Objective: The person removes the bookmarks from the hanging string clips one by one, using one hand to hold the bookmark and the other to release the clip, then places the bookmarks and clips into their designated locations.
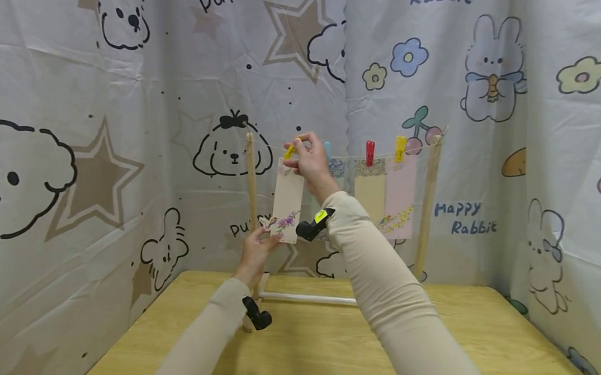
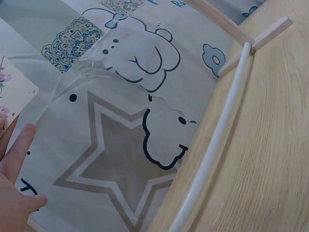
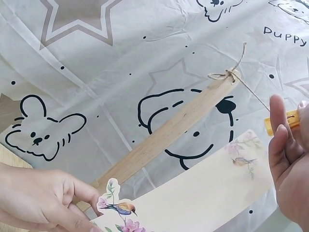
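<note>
A cream card (image 1: 287, 196) printed with purple flowers and a bird hangs upright at the left end of a twine line. My left hand (image 1: 257, 251) pinches its lower left corner, by the bird-shaped edge (image 3: 118, 208). Up at the card's top, my right hand (image 1: 311, 162) grips a yellow clothespin (image 1: 291, 150) between thumb and fingers. In the right wrist view that clothespin (image 3: 271, 126) sits at the twine, just above the card's upper end. The right hand's fingers partly hide it.
Wooden posts (image 1: 253, 212) (image 1: 429, 204) hold the twine, with a white rod (image 1: 310, 299) along the base. To the right hang a blue-patterned card (image 1: 337, 169), a yellowish card (image 1: 370, 193) and a pink card (image 1: 401, 188), under blue, red (image 1: 370, 153) and yellow clothespins. A patterned curtain stands behind the table (image 1: 312, 349).
</note>
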A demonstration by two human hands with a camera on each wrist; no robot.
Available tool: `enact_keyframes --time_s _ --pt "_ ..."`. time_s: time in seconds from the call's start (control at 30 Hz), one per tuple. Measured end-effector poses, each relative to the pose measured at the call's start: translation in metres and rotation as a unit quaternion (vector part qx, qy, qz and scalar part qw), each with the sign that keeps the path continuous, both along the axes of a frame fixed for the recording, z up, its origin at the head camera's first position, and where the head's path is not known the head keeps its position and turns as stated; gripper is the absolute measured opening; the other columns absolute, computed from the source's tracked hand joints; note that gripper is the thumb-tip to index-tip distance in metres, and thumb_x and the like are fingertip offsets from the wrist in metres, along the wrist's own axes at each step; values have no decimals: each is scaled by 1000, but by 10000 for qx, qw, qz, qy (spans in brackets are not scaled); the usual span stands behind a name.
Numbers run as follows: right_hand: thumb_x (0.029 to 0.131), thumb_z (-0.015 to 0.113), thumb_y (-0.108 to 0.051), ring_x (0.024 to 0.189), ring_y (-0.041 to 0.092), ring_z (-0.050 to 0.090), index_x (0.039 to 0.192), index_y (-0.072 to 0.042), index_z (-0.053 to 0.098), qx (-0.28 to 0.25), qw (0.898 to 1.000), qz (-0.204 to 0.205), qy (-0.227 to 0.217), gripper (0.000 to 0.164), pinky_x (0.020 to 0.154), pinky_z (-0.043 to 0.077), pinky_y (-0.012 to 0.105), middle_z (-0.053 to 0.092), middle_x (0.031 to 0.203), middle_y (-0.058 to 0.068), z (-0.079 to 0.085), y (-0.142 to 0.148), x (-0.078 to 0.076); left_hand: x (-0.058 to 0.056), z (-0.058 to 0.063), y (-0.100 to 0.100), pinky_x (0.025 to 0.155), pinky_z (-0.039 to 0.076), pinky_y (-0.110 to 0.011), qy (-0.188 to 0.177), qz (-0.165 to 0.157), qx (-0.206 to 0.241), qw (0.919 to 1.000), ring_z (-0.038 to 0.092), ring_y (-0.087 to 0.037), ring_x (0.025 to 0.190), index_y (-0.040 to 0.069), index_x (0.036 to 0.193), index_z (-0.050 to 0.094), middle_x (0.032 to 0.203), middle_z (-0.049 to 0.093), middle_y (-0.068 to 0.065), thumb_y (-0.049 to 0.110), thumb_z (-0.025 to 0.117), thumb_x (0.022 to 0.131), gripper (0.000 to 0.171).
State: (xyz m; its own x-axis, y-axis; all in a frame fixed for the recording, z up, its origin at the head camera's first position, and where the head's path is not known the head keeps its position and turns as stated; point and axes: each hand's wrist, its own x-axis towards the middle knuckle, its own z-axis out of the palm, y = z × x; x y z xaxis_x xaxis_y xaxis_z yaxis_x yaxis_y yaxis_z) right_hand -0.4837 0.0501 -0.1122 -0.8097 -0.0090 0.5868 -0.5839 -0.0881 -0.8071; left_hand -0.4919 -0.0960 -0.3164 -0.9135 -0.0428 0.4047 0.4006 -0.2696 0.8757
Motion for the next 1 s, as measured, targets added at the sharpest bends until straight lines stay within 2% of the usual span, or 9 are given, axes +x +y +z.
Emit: enact_keyframes --time_s 0.23,0.33,0.43,0.67,0.87,1.0 --pt "113 45 -23 62 9 68 117 -8 53 -240 9994 35 226 18 52 46 20 66 131 18 -2 -3 0 4 -1 -5 96 54 -40 -38 -92 -3 10000 75 -15 89 -10 128 60 115 71 -24 -5 67 98 31" --pt "113 45 -24 63 10 68 118 -9 53 -263 9992 -87 295 18 53 47 21 67 130 16 -2 -4 1 3 -1 -6 100 52 -45 6 -126 16 9999 75 -15 88 -11 127 60 114 72 -24 -5 67 98 30" --pt "113 46 -24 63 11 68 117 -10 53 -344 9987 -197 323 16 53 46 21 68 127 13 0 -5 1 3 -1 -6 99 52 -44 49 -152 10 9999 75 -14 89 -10 130 60 117 71 -25 -6 67 98 33" --pt "113 47 -24 60 9 67 117 -11 53 -570 9977 -174 333 15 50 44 17 66 131 18 4 -6 1 3 -1 -7 107 44 -54 31 -155 33 9999 75 -15 90 -10 134 58 115 72 -24 -4 66 99 37" --pt "112 47 -25 62 10 67 114 -13 54 -506 9982 -176 277 14 51 46 18 67 130 13 8 -5 4 5 -1 -7 99 52 -44 69 -107 60 9999 75 -15 89 -11 133 59 116 71 -24 -6 66 98 36" --pt "113 47 -24 60 9 66 115 -12 53 -530 9979 -170 329 14 50 45 18 67 130 15 10 -4 5 6 -2 -8 93 56 -36 84 -95 161 9998 75 -15 88 -12 131 59 115 71 -24 -8 65 98 34"
